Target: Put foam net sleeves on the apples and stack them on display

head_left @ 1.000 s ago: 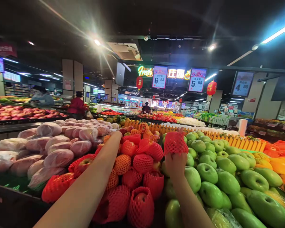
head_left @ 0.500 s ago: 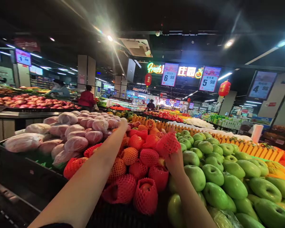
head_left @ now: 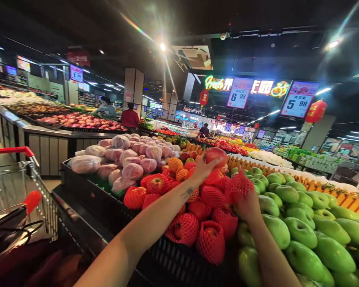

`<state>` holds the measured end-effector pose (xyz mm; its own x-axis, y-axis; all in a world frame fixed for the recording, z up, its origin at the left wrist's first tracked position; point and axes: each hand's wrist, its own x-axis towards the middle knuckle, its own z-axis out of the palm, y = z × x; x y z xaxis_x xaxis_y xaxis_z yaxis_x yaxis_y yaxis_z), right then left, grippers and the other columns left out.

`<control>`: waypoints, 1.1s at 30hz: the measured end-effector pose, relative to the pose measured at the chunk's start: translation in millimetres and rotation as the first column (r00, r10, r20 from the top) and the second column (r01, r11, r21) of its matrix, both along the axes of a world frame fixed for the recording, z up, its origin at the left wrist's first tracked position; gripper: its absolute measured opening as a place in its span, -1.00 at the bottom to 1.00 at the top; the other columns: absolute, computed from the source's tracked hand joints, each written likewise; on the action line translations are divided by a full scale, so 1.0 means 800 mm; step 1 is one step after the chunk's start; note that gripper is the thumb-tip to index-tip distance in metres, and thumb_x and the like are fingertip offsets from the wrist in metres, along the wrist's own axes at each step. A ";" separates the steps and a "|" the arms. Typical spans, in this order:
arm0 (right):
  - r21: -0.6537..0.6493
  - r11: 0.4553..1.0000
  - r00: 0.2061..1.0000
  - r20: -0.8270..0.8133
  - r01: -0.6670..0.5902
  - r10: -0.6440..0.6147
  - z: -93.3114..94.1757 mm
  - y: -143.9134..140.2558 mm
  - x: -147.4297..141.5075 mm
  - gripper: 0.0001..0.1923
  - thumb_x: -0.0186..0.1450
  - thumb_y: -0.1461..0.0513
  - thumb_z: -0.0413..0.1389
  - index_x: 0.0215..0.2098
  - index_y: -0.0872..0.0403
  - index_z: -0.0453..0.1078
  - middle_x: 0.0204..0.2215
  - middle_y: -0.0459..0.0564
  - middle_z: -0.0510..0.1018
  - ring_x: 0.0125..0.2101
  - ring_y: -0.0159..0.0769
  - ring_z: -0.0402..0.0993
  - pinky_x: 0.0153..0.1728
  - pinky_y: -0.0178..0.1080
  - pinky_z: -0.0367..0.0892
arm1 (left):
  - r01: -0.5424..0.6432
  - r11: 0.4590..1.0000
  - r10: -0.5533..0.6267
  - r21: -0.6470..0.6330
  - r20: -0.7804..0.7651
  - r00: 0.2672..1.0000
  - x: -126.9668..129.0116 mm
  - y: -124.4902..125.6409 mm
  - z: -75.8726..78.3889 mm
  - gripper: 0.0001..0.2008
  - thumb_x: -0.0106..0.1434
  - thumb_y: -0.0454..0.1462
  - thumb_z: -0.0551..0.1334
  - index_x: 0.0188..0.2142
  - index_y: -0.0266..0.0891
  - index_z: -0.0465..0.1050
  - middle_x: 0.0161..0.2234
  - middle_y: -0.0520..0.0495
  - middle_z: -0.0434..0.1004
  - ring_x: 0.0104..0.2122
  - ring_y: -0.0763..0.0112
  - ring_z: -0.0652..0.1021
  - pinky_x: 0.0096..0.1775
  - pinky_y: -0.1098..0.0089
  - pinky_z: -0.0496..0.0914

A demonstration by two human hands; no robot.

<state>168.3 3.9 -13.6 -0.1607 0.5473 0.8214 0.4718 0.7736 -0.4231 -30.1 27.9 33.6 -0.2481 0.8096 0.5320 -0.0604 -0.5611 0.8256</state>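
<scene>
Clearly, the left hand (head_left: 206, 166) is curled round a bare red apple (head_left: 217, 155), its thumb and fingers pressed to the skin, and lifts it above the heap. From that hand, towards 4 o'clock, the right hand (head_left: 249, 203) makes a loose fist on a crumpled red foam net (head_left: 238, 184), which sticks up past the knuckles; whether any fruit sits inside the net I cannot tell. The net and the apple are near each other but apart. At 6 o'clock from the left hand, below both fists, lie netted apples (head_left: 212, 239), most sleeved in red, packed against one another at the front of a black crate (head_left: 175, 257). Out at 9 o'clock, orange-netted fruit (head_left: 175, 164) gives way to a mound of pinkish fruit in clear film (head_left: 131, 170), crowding to the edge of the display. From the right hand, green apples (head_left: 300, 233) fill everything between 2 and 5 o'clock, bare-skinned and stacked, with a low orange picket fence (head_left: 312, 184) along their far side. Further off, between 8 and 9 o'clock from the left hand, a shopping cart (head_left: 49, 209) with a red handle stands beside the display. At 10 o'clock a person in a red top (head_left: 130, 118) is near a pile of reddish bulbs (head_left: 82, 121). High up, a red lantern (head_left: 204, 97) hangs at 12 o'clock, a 6.98 price sign (head_left: 239, 93) at 1 and a 5.98 price sign (head_left: 299, 99) at 2
</scene>
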 end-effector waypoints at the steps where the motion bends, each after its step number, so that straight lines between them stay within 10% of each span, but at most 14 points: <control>1: -0.006 1.000 1.000 0.010 -0.014 0.014 0.000 -0.001 -0.002 -0.71 0.22 0.23 0.09 -0.14 -0.07 0.57 -0.19 0.08 0.70 -0.04 0.08 0.56 0.15 0.21 0.37 | 0.039 0.999 -0.039 0.003 0.001 0.999 0.007 -0.007 -0.012 -0.62 0.12 -0.17 0.49 -0.13 -0.18 0.45 -0.17 -0.09 0.59 -0.15 0.22 0.61 0.00 0.17 0.49; 9: 0.050 0.992 0.990 0.085 -0.113 0.108 0.003 -0.014 -0.010 -0.38 0.31 0.19 0.16 0.34 0.00 0.29 0.21 0.15 0.54 0.33 0.01 0.33 0.40 0.15 0.17 | 0.380 0.918 -0.375 0.114 -0.058 0.925 0.026 -0.041 -0.044 -0.33 0.07 -0.06 0.51 0.08 -0.18 0.32 0.11 -0.23 0.48 0.11 0.07 0.51 0.22 0.07 0.37; 16: 0.146 0.989 0.983 0.173 0.038 -0.064 -0.011 -0.008 0.002 -0.37 0.28 0.13 0.15 0.31 0.04 0.33 0.23 0.24 0.51 0.27 0.21 0.40 0.30 0.32 0.27 | 0.561 0.827 -0.561 -0.037 -0.100 0.821 0.028 -0.051 -0.048 -0.19 0.08 0.00 0.53 0.21 -0.17 0.27 0.22 -0.28 0.44 0.25 -0.04 0.43 0.28 0.00 0.32; 26: 0.089 0.996 0.965 0.257 0.030 -0.052 -0.010 -0.008 0.012 -0.41 0.22 0.10 0.18 0.20 0.08 0.45 0.13 0.26 0.61 0.16 0.27 0.51 0.19 0.32 0.38 | 0.444 0.895 -0.443 -0.043 -0.217 0.870 0.023 -0.051 -0.047 -0.37 -0.05 -0.08 0.56 0.00 -0.27 0.57 -0.07 -0.18 0.65 -0.06 0.04 0.60 0.08 0.11 0.45; 33: -0.080 0.995 0.998 -0.016 -0.062 0.060 -0.015 -0.008 0.015 -0.63 0.27 -0.05 0.23 -0.11 0.00 0.62 -0.15 0.13 0.75 -0.15 0.08 0.67 -0.06 0.07 0.58 | 0.390 0.920 -0.386 0.015 0.197 0.901 0.028 -0.048 -0.038 -0.68 -0.05 -0.13 0.44 -0.30 -0.25 0.64 -0.35 -0.06 0.64 -0.25 0.19 0.58 -0.06 0.19 0.47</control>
<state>180.2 -2.4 -25.5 -0.1851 0.6009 0.7776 0.4187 0.7641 -0.4908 -7.4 -10.5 2.9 -0.0069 0.8746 0.4848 -0.4277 -0.4408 0.7892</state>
